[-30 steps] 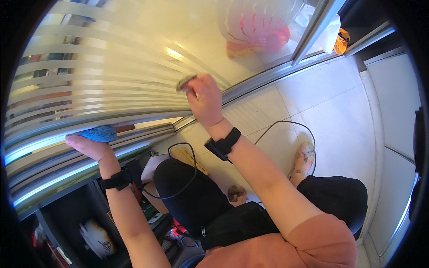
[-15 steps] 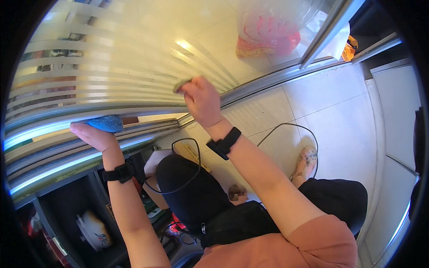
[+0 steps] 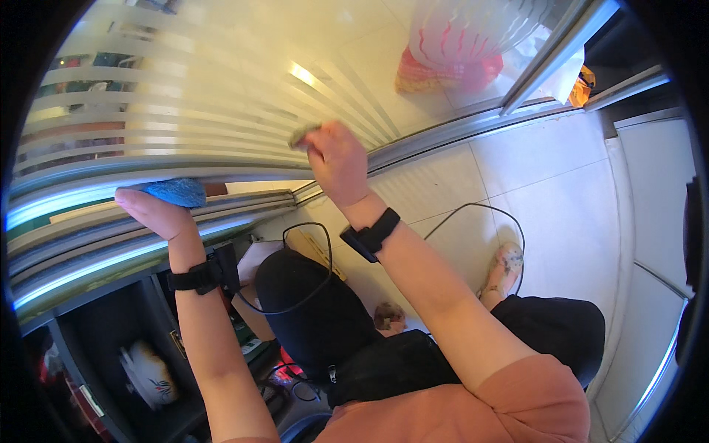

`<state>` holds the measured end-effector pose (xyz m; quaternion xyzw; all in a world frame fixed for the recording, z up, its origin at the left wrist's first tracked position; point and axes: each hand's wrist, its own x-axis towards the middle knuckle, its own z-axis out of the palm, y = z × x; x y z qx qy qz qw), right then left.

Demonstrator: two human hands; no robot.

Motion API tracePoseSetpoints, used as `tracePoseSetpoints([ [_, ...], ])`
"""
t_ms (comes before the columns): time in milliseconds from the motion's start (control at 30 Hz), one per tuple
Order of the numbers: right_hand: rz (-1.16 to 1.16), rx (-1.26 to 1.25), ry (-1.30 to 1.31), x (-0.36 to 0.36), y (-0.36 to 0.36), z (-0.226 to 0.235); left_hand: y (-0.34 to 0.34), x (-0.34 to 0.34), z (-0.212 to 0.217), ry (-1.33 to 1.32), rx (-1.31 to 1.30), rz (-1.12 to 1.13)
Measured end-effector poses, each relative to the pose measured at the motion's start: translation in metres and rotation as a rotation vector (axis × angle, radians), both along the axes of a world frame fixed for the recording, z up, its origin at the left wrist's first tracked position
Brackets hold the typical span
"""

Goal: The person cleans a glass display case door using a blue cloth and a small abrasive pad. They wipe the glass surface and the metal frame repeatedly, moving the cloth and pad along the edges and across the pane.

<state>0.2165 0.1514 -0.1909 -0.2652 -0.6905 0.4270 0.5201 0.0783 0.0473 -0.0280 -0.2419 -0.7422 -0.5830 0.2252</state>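
A glass door panel [image 3: 244,81] with frosted stripes stands upright in front of me. My right hand [image 3: 338,164] is closed in a pinch on a small grey-green pad [image 3: 303,136], which is at the striped glass; whether it touches is hard to tell. Lower left, my left hand [image 3: 153,213] holds a fuzzy blue cloth [image 3: 177,192] at the panel's metal bottom frame [image 3: 96,190]. Its fingers are partly hidden by the cloth and the frame. Both wrists wear black bands.
A pink bag [image 3: 450,70] shows through the glass. Below the frame, an open dark cabinet [image 3: 88,340] holds a white patterned item [image 3: 150,375]. A black cable [image 3: 509,214] loops over the tiled floor [image 3: 561,199]. White cabinets [image 3: 650,221] line the right side.
My right hand and the pad have shifted only slightly at the glass. My left hand keeps the cloth at the frame, nearly in the same place. The view has moved a little.
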Motion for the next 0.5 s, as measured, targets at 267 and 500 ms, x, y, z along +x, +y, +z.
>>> tracePoseSetpoints([
  [267,-0.197,-0.298,0.055,0.048,0.063,-0.023,-0.006,-0.006,-0.002,-0.034,0.046,-0.009],
  [500,0.068,-0.14,0.132,-0.016,-0.017,-0.004,0.0,0.001,0.0,-0.029,0.045,-0.023],
])
